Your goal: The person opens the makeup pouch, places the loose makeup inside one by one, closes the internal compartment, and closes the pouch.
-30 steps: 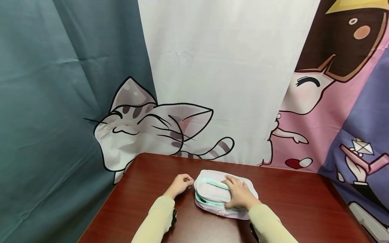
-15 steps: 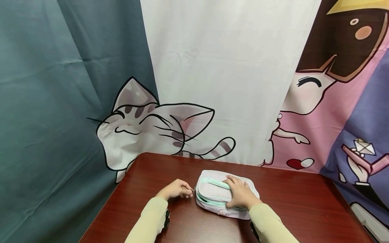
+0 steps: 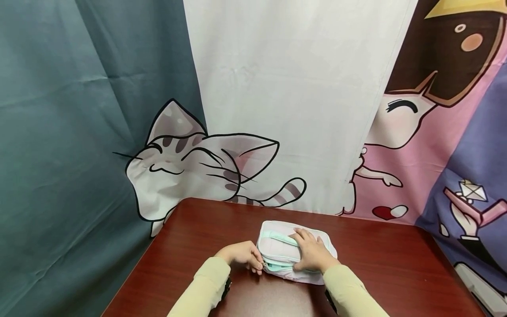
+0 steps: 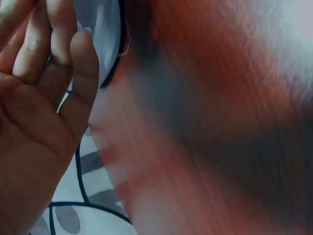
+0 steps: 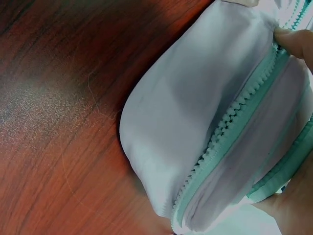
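A pale zippered pouch [image 3: 277,252] with a mint strap handle [image 3: 280,238] lies on the table. My left hand [image 3: 244,255] is at its front left corner and pinches the zipper pull, mostly covered by the fingers. Beside that hand shows a stretch of parted mint zipper [image 3: 278,267]. My right hand [image 3: 314,253] grips the pouch from the right, fingers spread over the top and thumb on the front side. In the right wrist view, the thumb [image 5: 297,45] presses beside the zipper teeth [image 5: 225,127]. The left wrist view shows the palm [image 4: 39,122], not the pull.
The reddish-brown table [image 3: 390,268] reaches back to a hanging printed curtain [image 3: 293,101]. Cartoon figures, including a cat [image 3: 190,176], are printed on it. Dark bands sit near both wrists, partly hidden by the sleeves [image 3: 206,281].
My left hand has come round from the pouch's left end to its front left corner, toward me and rightward, with the zipper pull. More mint zipper shows there. The right hand stays in place.
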